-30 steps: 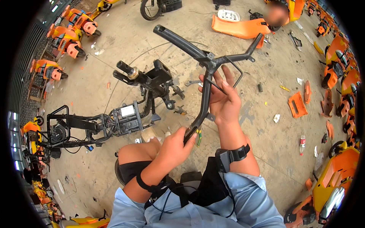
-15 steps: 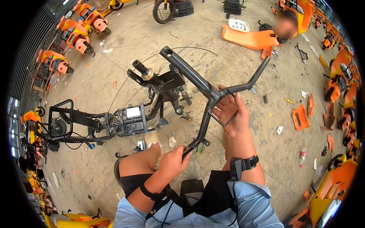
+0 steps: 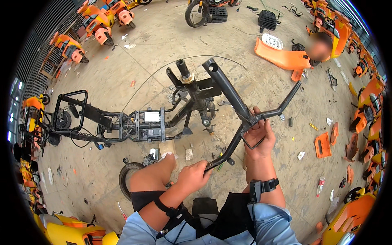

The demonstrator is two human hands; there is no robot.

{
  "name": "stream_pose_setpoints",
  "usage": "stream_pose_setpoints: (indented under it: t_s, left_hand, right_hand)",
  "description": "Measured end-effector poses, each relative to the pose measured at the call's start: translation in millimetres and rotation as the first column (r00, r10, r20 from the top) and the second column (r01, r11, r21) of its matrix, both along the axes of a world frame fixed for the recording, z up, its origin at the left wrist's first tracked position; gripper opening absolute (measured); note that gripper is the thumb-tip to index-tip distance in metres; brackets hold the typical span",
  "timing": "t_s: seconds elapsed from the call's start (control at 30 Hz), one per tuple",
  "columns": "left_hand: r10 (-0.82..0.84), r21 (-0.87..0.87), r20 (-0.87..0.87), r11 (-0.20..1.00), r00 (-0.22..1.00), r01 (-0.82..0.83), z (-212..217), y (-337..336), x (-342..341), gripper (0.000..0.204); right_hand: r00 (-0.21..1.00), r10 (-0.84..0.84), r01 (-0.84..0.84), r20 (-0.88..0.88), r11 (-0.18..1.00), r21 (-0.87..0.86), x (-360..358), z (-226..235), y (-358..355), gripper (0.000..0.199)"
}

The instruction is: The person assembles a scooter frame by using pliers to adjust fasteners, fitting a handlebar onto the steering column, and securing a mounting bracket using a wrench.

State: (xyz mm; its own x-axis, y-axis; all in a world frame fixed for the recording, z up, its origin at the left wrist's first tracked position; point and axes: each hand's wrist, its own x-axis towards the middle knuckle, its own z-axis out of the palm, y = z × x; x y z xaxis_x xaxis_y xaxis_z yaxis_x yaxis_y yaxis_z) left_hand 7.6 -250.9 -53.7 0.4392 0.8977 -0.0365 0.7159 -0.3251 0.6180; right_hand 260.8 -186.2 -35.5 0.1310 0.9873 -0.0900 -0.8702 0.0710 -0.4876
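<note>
Handlebar, a black tube assembly with a long stem and two angled arms, sits held above the concrete floor at centre right, tilted so that its open tube end points far and left. Left hand is closed around the near, lower end of the handlebar, just right of the bare knee. Right hand is closed around the junction where the arms meet the stem, fingers wrapped over the tube and a thin wire loop below it. Both wrists carry black straps with cables. Frame, a stripped black scooter chassis, lies on the floor to the left of the handlebar, with its steering column standing up at the far end, just beside the handlebar stem but not visibly touching it. Tyre lies near the knee on the left. Orange panel lies far right, with another person seated behind it. Orange scooters stand in rows along the far left and right edges. Small orange parts and scraps lie scattered on the floor to the right.
</note>
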Motion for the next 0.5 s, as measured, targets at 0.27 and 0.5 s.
stream_pose_setpoints:
  t_s: [0.27,0.5]
  left_hand:
    - [-0.035,-0.159,0.013,0.987,0.999,0.036,-9.0,4.6,-4.2,0.029]
    - [-0.123,-0.206,0.148,0.967,0.981,0.152,-11.9,13.6,-5.1,0.05]
  right_hand:
    - [1.0,0.03,-0.03,0.0,0.999,0.025,-8.1,-4.4,-0.6,0.072]
    - [0.994,0.086,-0.079,-0.062,0.992,0.096,-4.2,-7.9,-6.5,0.076]
